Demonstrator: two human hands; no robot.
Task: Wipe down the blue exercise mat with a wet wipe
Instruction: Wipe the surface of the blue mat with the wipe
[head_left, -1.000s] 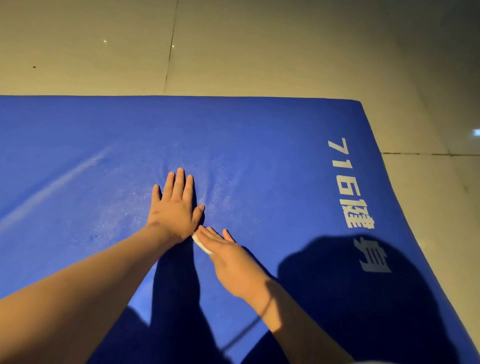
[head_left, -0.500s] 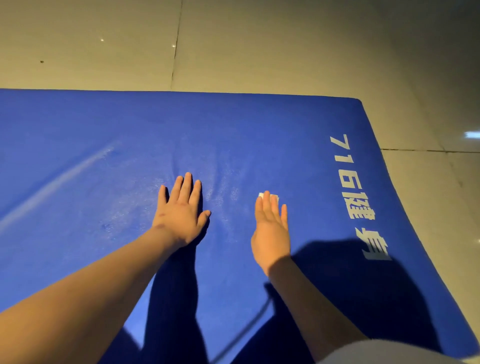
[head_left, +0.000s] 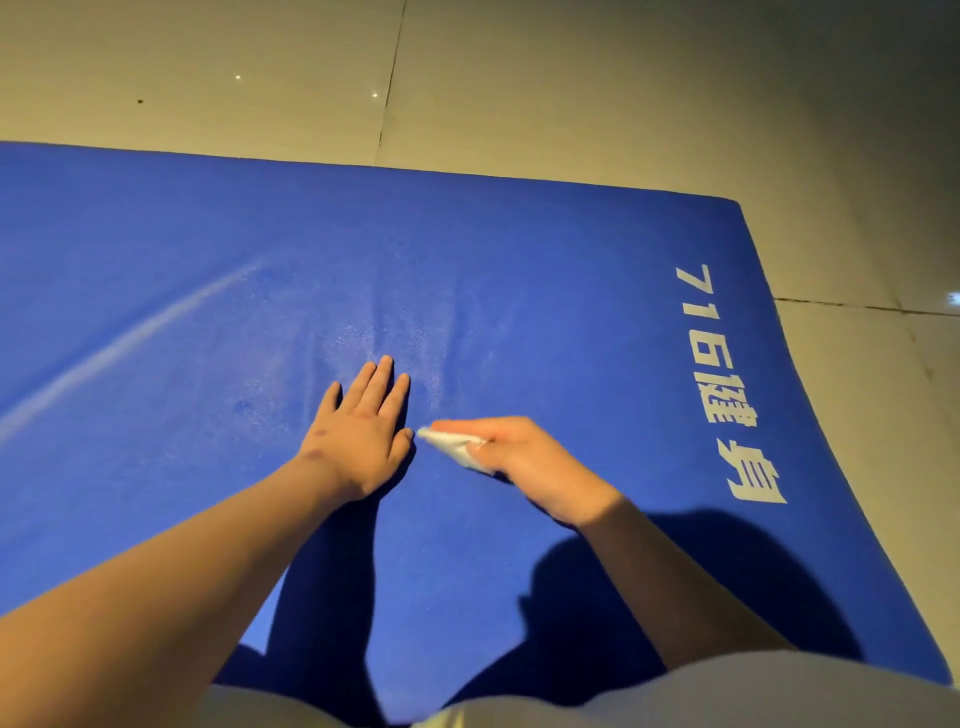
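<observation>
The blue exercise mat (head_left: 545, 291) covers most of the floor in front of me, with white lettering along its right side. My left hand (head_left: 363, 431) lies flat on the mat, fingers straight and together. Just to its right, my right hand (head_left: 524, 462) holds the folded white wet wipe (head_left: 452, 444) against the mat, fingers curled over it. The wipe's tip sticks out toward my left thumb, almost touching it. Damp sheen shows on the mat beyond my fingers.
Pale tiled floor (head_left: 623, 93) surrounds the mat at the far edge and on the right. The mat's far right corner (head_left: 732, 202) is in view. My own shadow darkens the near part of the mat. A pale streak (head_left: 130, 343) crosses the mat's left area.
My right hand swept the wipe out to the right and forward, then came back left, next to my left thumb. My left hand stayed planted in place.
</observation>
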